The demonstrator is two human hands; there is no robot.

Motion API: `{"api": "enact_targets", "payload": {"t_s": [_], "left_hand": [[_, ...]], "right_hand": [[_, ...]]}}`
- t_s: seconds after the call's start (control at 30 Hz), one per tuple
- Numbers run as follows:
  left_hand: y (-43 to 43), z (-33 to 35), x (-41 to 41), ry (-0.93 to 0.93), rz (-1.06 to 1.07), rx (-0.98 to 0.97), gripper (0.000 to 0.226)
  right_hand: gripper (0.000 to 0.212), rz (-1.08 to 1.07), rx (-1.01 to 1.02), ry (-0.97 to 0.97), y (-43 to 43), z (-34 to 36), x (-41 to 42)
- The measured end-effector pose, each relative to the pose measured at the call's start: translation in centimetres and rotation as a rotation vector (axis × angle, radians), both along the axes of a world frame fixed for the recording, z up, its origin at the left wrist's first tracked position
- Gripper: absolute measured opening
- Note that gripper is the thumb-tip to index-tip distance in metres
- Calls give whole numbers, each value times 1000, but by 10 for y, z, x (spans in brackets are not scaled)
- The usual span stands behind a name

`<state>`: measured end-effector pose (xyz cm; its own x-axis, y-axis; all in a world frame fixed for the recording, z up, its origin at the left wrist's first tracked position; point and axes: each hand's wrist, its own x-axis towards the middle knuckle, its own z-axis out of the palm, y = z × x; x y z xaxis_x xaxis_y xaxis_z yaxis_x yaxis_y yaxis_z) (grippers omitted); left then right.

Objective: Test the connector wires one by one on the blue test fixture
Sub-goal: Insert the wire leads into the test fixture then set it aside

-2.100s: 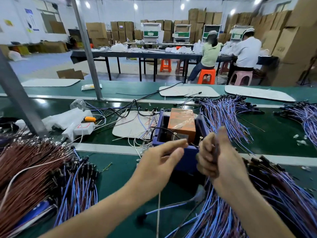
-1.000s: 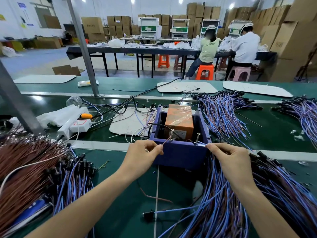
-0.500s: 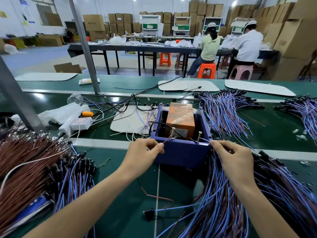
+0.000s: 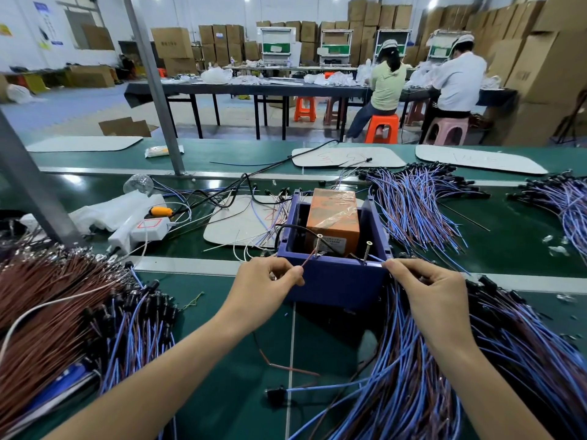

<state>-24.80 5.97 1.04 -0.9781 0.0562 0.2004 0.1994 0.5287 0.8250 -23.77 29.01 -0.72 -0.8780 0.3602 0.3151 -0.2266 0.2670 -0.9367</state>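
Blue test fixture (image 4: 336,285), centre: interior half hidden by orange box (image 4: 333,217). Left hand (image 4: 266,281) pinches brown wire (image 4: 307,260); right hand (image 4: 425,287) pinches blue wire (image 4: 376,258), tip obscured.

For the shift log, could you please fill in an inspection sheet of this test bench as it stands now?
Surface: green bench, crossed by a pale strip.
Job's things: blue test fixture holding an orange box; blue wire heap at right, brown wire heap at left.
Clutter: white plastic bag, white power strip, clear bottle, pale board.
Hands: left hand pinches a brown lead up to the left screw; right hand pinches a blue lead by the right screw.
Cables: black cable runs from near the fixture towards the bench's far edge.
Surroundings: two seated people at a far table; stacked cardboard boxes.
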Motion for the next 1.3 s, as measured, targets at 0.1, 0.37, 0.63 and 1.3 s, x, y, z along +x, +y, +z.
{"api": "enact_targets", "payload": {"t_s": [0.1, 0.37, 0.63, 1.3], "left_hand": [[-1, 0, 1, 15, -8, -3, 29], [-1, 1, 4, 13, -2, 13, 30], [0, 4, 5, 1, -7, -10, 29], [8, 84, 46, 78, -377, 840, 16]], "right_hand": [[6, -1, -6, 3, -1, 1, 1], [4, -64, -1, -13, -3, 3, -2], [3, -75, 17, -5, -3, 2, -3], [23, 806, 451, -74, -67, 19, 66]]}}
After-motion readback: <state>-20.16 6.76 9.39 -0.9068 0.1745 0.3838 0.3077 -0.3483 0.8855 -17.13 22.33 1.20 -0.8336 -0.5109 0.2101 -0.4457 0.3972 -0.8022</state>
